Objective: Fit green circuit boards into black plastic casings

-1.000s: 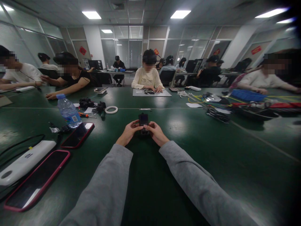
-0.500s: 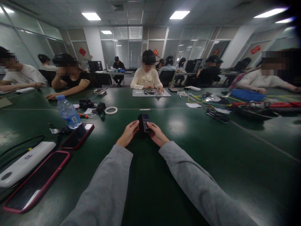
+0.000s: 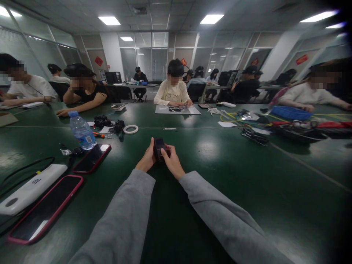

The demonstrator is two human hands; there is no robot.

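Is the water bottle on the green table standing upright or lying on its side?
Upright. The water bottle stands on its base on the green table, with its blue cap on top, beside a red-cased phone.

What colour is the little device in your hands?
Black device, held by both hands; head view.

Dark green table [image 3: 220, 176] as landmark. Both sleeves [image 3: 121, 216] lying on it are plain grey; the small device [image 3: 158, 148] held above it is black. At its left edge: white power bank [image 3: 30, 189], two black-screened phones [image 3: 44, 211] in pink-red cases, clear bottle [image 3: 81, 132] with blue cap. At its far right: blue tray [image 3: 290, 112].
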